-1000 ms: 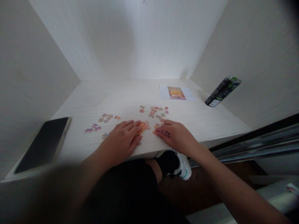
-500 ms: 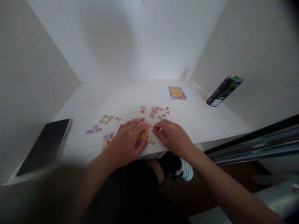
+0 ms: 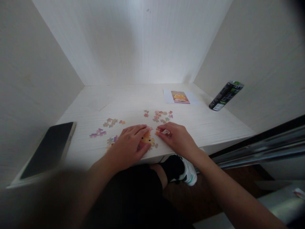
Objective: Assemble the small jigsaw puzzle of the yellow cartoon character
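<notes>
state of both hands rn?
Left hand: open, laid over the joined yellow jigsaw section.
Right hand: closed, pinching what looks like a small orange jigsaw piece.

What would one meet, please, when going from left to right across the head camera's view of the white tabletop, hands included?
Flat rectangular device with a dark screen → cluster of small purple jigsaw pieces → bare left hand → bare right hand → black cylindrical drink can with green markings.
</notes>
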`<control>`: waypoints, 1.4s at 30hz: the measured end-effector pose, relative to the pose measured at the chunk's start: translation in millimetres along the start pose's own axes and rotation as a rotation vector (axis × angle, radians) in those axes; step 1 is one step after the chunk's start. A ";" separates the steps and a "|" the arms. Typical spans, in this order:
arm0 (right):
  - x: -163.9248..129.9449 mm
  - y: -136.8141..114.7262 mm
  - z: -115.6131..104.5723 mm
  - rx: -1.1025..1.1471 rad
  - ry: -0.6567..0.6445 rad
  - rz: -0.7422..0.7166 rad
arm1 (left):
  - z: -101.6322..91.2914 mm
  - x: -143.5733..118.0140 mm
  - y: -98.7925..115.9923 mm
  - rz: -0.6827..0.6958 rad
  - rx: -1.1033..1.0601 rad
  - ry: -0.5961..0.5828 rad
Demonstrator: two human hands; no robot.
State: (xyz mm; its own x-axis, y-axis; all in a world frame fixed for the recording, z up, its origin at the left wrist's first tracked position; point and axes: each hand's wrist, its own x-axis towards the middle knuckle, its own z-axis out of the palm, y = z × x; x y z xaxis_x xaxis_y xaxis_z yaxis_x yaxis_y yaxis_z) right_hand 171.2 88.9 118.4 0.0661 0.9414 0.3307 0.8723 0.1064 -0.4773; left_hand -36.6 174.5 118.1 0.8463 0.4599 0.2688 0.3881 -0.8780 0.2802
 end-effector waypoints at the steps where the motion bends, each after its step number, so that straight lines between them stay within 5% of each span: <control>1: -0.1 -1.3 0.4 0.004 -0.005 -0.003 | 0.3 0.2 -1.0 -0.005 -0.007 0.002; 12: 8.8 -13.4 14.9 -0.106 -0.067 0.046 | 2.3 0.2 -7.8 -0.007 0.014 -0.001; 28: 6.4 -9.3 3.8 -0.189 -0.215 -0.164 | -8.2 -0.9 -11.1 0.008 0.011 -0.105; 42: 4.9 9.8 -2.2 -0.143 -0.088 -0.079 | -4.4 1.6 -6.8 0.028 0.039 -0.078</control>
State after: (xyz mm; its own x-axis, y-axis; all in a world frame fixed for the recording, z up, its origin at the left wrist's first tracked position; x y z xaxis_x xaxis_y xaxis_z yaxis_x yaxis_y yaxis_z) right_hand 181.1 93.8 117.2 -0.0420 0.9569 0.2872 0.9334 0.1401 -0.3305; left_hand -39.4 181.7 120.7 0.8823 0.4246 0.2030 0.3765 -0.8956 0.2369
